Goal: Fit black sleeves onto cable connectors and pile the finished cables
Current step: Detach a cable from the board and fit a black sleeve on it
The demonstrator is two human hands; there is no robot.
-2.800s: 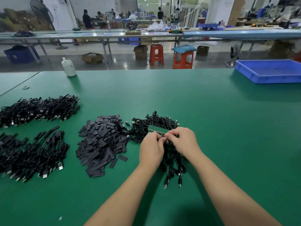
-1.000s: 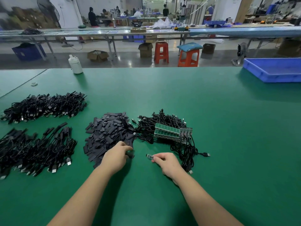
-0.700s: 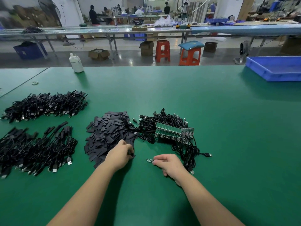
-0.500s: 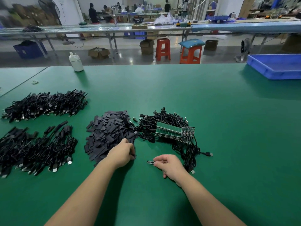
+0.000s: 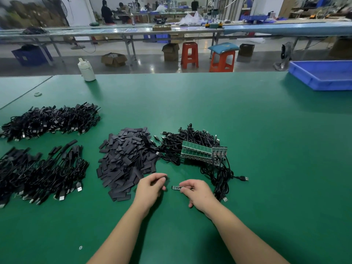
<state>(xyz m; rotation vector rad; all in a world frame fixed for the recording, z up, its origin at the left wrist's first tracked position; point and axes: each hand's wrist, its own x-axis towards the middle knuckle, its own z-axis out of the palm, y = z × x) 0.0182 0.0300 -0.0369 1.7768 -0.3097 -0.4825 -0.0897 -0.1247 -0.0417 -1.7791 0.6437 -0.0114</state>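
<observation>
My right hand [image 5: 198, 195] pinches a cable connector [image 5: 176, 187], a small bare circuit board that points left. My left hand [image 5: 151, 188] sits just left of it, fingers curled in a pinch on a black sleeve [image 5: 167, 180], which shows only as a dark blur at the fingertips. The two hands are a small gap apart. The pile of loose black sleeves [image 5: 125, 159] lies just beyond my left hand. Behind my right hand is a tangle of black cables [image 5: 192, 138] with a green panel of boards [image 5: 196, 151] on it. Two piles of sleeved cables [image 5: 51, 121] [image 5: 42, 172] lie at the left.
A blue tray [image 5: 323, 77] stands at the far right of the green table [image 5: 266, 149]. A white bottle [image 5: 86, 70] stands at the far edge on the left. Beyond the table are stools, boxes and other workbenches with people.
My left hand has come off the sleeve pile and moved right, towards the connector. My right hand has kept hold of the connector and barely moved.
</observation>
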